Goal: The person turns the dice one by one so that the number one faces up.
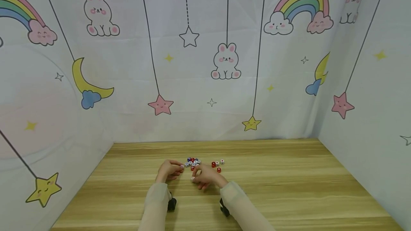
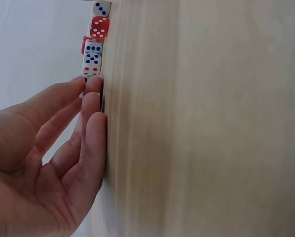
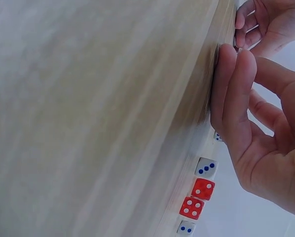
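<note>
My left hand (image 1: 169, 169) pinches a white die (image 1: 182, 166) at the left side of a loose cluster of red and white dice (image 1: 194, 162). In the left wrist view, thumb and fingertips mostly cover that die, and a white die (image 2: 92, 61) with blue and red pips sits just beyond. My right hand (image 1: 208, 176) holds another white die (image 1: 193, 178) between thumb and fingertips, nearer to me than the cluster. In the right wrist view its fingers (image 3: 244, 74) hide nearly all of this die.
Right of the cluster lie a few separate dice, among them a red die (image 1: 219, 170) and a white die (image 1: 222, 161). They stand on a wood-grain table (image 1: 289, 188). Behind and beside it hangs a printed cloth (image 1: 199, 124). Small black devices (image 1: 171, 204) are at both wrists.
</note>
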The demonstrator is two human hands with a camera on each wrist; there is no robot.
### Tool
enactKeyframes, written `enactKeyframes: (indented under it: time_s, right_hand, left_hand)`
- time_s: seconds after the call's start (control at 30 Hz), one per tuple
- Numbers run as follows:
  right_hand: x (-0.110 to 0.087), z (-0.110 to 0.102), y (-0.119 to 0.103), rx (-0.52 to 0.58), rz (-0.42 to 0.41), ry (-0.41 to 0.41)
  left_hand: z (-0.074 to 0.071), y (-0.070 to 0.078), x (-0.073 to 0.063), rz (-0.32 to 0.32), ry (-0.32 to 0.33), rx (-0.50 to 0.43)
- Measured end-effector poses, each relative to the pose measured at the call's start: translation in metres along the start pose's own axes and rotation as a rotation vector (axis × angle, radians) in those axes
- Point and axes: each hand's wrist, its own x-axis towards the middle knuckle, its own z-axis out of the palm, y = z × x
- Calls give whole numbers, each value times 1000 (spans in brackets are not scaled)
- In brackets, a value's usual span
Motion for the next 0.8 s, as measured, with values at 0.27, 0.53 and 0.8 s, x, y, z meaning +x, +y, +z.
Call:
enactKeyframes:
  time_s: [0.27,0.53,0.8]
  right_hand:
    - [0,1,0,8,8,-2]
    - [2,2,1,-23,13,16]
    - [1,1,2,18,6,29]
  left_hand:
    - [-1,1,-1,-6,0,0]
    - [-1,-1,0,7,-10,20]
    - [-1,0,-2,13,-3,28]
